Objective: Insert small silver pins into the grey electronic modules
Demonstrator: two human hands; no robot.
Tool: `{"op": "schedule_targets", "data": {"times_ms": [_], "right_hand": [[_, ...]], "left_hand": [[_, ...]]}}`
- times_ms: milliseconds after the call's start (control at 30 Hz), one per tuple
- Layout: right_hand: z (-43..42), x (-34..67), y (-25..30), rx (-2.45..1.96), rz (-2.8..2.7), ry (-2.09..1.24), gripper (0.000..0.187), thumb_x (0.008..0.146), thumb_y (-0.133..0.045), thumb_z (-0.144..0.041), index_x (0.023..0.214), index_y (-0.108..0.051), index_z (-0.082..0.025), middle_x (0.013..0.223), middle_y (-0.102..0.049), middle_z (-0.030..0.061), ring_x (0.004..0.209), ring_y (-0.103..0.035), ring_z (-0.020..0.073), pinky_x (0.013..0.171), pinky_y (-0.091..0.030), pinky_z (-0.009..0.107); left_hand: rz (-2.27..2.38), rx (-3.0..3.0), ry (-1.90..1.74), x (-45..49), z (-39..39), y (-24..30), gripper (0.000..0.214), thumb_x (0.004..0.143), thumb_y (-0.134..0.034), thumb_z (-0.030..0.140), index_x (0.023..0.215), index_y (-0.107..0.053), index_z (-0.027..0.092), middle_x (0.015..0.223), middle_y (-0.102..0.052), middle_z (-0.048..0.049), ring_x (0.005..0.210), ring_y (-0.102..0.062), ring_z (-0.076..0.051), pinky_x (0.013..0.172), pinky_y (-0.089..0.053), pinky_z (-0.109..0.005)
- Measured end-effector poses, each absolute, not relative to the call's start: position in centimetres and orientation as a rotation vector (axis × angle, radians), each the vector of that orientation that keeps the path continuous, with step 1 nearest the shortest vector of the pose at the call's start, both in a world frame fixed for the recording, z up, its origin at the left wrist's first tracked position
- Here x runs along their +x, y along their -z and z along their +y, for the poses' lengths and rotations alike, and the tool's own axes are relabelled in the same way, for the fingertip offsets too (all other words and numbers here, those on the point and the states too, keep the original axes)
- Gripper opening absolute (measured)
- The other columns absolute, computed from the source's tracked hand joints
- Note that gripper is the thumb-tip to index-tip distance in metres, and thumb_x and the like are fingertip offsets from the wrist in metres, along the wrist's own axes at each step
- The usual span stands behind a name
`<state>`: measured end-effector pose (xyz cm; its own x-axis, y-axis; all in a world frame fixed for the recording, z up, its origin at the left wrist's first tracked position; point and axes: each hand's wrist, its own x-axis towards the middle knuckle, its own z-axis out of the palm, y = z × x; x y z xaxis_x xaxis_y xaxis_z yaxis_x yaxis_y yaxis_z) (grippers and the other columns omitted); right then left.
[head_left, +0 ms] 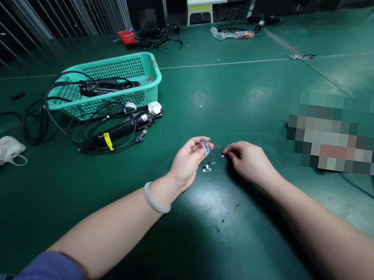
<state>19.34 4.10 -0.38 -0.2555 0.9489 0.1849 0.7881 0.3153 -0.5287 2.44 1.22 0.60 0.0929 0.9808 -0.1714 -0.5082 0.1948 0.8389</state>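
**Hand and Part Positions at the Green Work Table**

A white fabric face mask (11, 148) is lying at the far left of the green matted work table (234, 95). To its right, a teal plastic mesh basket (157, 75) is sitting on the table, with looped black cables (44, 112) spilling from it onto the surface. A black handheld tool with a yellow label (123, 128) is lying against the front of the basket. Behind the basket, a small red box (126, 36) is standing near the far edge.

The left hand (187, 160) is resting on the table near the centre, palm turned inward, and a pale stone bangle (156, 199) is circling its wrist. Its thumb and fingertips are closing together on a small blue-grey component (205, 147), which is raised just above the table. Just below that component, several small loose metal parts (208, 166) are lying on the mat between the two hands.

The right hand (248, 161) is lying knuckles-up, just beside the left. Its fingertips are pinching together on a tiny dark piece (222, 154) at table level; whether the piece is touching the mat cannot be told.

At the far side, a clear plastic bag (230, 33) is lying on the table.
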Motion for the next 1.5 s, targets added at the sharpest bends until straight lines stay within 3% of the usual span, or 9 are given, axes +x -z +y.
{"op": "schedule_targets", "data": {"times_ms": [167,300,533,733,833,1000,1233,1333,1500], "right_hand": [[2.7,18.0,-0.1,-1.326,-2.236,-0.635,0.020,0.079,-0.054,-0.011,0.085,-0.070,-0.021,0.087,-0.071,0.0041,0.082,-0.065,0.0181,0.080,-0.052,0.032],[2.2,17.4,0.0,-1.267,-2.287,-0.624,0.018,0.080,-0.060,-0.018,0.094,-0.069,-0.021,0.094,-0.066,0.0060,0.083,-0.063,0.0186,0.080,-0.052,0.034],[2.0,16.8,0.1,-1.118,-2.391,-0.624,0.017,0.085,-0.050,-0.013,0.086,-0.066,-0.019,0.091,-0.064,0.0064,0.088,-0.061,0.0184,0.083,-0.051,0.032],[2.2,17.3,-0.5,-1.148,-2.216,-0.634,0.017,0.083,-0.051,-0.015,0.091,-0.066,-0.020,0.090,-0.069,0.0051,0.085,-0.063,0.0186,0.081,-0.051,0.033],[2.3,17.5,-0.9,-1.223,-1.913,-0.819,0.015,0.081,-0.057,-0.022,0.089,-0.069,-0.020,0.087,-0.071,0.0042,0.078,-0.065,0.0182,0.076,-0.052,0.034],[2.6,17.1,-1.1,-1.231,-1.427,-1.315,0.019,0.071,-0.069,-0.035,0.078,-0.071,-0.018,0.065,-0.068,0.0018,0.056,-0.059,0.0130,0.058,-0.050,0.028],[2.9,16.9,-1.0,-1.353,-1.292,-1.318,0.031,0.059,-0.077,-0.043,0.074,-0.072,-0.015,0.057,-0.063,-0.0007,0.048,-0.045,0.0070,0.047,-0.036,0.022],[2.8,16.7,-1.2,-1.360,-1.310,-1.300,0.032,0.058,-0.078,-0.044,0.070,-0.071,-0.016,0.057,-0.063,-0.0007,0.049,-0.045,0.0078,0.049,-0.037,0.024],[2.7,16.5,-1.0,-1.335,-1.418,-1.167,0.022,0.066,-0.071,-0.038,0.068,-0.068,-0.017,0.069,-0.069,0.0026,0.064,-0.059,0.0139,0.064,-0.046,0.028]], "left_hand": [[0.866,0.552,-1.290,1.1,1.8,-0.6,0.009,0.083,-0.053,0.013,0.088,-0.058,0.018,0.085,-0.061,-0.0002,0.088,-0.060,-0.009,0.099,-0.040,-0.033],[0.921,0.593,-1.272,1.1,2.0,-0.3,0.011,0.082,-0.054,0.012,0.090,-0.059,0.017,0.086,-0.062,-0.0012,0.082,-0.059,-0.009,0.089,-0.043,-0.029],[1.040,0.688,-1.236,1.3,2.0,-0.2,0.017,0.082,-0.055,0.011,0.097,-0.060,0.018,0.085,-0.064,-0.0016,0.075,-0.058,-0.009,0.070,-0.042,-0.024],[0.998,0.657,-1.228,1.3,2.0,-0.3,0.012,0.082,-0.054,0.009,0.089,-0.061,0.015,0.087,-0.066,-0.0038,0.080,-0.062,-0.010,0.086,-0.046,-0.031],[0.980,0.665,-1.207,1.4,1.9,-0.3,0.014,0.081,-0.054,0.007,0.088,-0.063,0.015,0.091,-0.066,-0.0045,0.083,-0.063,-0.011,0.092,-0.046,-0.034],[0.968,0.785,-1.162,1.4,1.7,0.0,0.027,0.071,-0.062,0.001,0.093,-0.067,0.016,0.097,-0.067,-0.0038,0.084,-0.063,-0.011,0.093,-0.047,-0.034],[0.990,0.901,-1.113,1.4,1.6,0.1,0.028,0.070,-0.066,0.008,0.097,-0.068,0.016,0.094,-0.070,-0.0042,0.080,-0.064,-0.011,0.089,-0.049,-0.033],[0.975,0.932,-1.109,1.3,1.6,0.2,0.029,0.069,-0.068,0.009,0.097,-0.069,0.017,0.094,-0.071,-0.0043,0.080,-0.065,-0.011,0.087,-0.050,-0.033],[0.932,0.932,-1.087,1.3,1.7,0.3,0.030,0.065,-0.073,0.014,0.095,-0.071,0.018,0.094,-0.072,-0.0050,0.082,-0.066,-0.013,0.089,-0.050,-0.034]]}}
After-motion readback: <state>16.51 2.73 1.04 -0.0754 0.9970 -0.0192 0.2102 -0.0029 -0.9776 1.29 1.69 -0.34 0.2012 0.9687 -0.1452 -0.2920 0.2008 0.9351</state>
